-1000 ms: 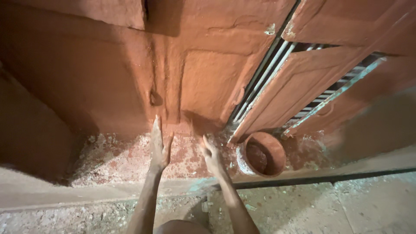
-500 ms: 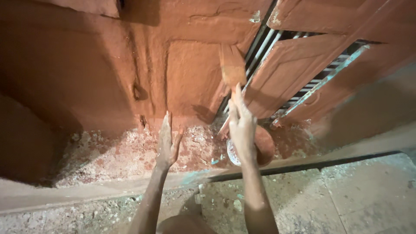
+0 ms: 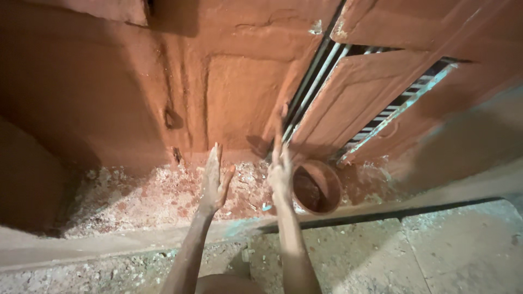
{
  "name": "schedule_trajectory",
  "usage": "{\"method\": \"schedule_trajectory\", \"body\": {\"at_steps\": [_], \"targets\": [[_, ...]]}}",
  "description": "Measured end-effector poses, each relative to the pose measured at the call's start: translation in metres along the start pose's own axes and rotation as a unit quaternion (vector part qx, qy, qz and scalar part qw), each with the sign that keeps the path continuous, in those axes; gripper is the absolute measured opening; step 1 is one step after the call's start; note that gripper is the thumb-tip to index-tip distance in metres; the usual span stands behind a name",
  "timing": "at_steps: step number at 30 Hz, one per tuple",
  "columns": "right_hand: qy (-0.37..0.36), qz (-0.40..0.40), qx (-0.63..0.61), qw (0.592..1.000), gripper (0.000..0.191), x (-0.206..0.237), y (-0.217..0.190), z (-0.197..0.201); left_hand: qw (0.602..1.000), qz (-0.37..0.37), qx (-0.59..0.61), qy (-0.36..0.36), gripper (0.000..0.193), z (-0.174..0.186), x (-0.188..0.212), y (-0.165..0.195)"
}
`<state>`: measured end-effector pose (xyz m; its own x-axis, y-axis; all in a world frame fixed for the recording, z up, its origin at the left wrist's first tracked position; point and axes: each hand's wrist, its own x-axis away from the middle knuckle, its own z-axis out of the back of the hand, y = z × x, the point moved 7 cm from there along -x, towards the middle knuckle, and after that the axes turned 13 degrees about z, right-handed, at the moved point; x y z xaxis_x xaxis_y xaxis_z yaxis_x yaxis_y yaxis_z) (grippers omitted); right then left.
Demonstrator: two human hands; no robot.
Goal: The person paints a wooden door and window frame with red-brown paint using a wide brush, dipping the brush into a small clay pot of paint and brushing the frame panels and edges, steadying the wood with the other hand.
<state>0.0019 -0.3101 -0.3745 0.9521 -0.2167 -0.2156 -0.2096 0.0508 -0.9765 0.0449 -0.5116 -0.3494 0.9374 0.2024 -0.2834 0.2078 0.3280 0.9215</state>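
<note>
2 hands [image 3: 215,182] [image 3: 279,170] (empty) near clay bowl [image 3: 316,187].

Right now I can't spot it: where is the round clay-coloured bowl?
In the head view the bowl sits on the speckled ledge, right of centre, beside the right hand and below the slatted shutter.

Pretty tight spot here. The far side is fully blocked by the red mud wall [image 3: 109,92], so nothing passes beyond it. On the right, the mud-coated door panel [image 3: 359,98] leans in and closes off that side, with only thin slots between the metal bars [image 3: 313,81]. The round clay bowl [image 3: 317,187] sits on the floor just right of the right hand [image 3: 280,171]. Between it and the left hand [image 3: 214,182] there's a narrow open gap. Left of that, the speckled floor [image 3: 136,198] is open up to the wall. Near side, a raised ledge [image 3: 109,242] runs across.
</note>
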Motion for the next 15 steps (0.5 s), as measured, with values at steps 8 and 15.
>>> {"method": "schedule_trajectory", "body": {"at_steps": [8,15], "targets": [[0.058,0.118,-0.102,0.986,0.060,0.008,-0.082,0.002,1.000,0.003,-0.015,-0.007,0.075,-0.005,0.001,-0.006],[0.083,-0.138,-0.010,0.987,0.062,0.047,0.039,-0.012,0.999,-0.015,-0.014,-0.030,0.077,-0.013,-0.003,-0.006]]}}
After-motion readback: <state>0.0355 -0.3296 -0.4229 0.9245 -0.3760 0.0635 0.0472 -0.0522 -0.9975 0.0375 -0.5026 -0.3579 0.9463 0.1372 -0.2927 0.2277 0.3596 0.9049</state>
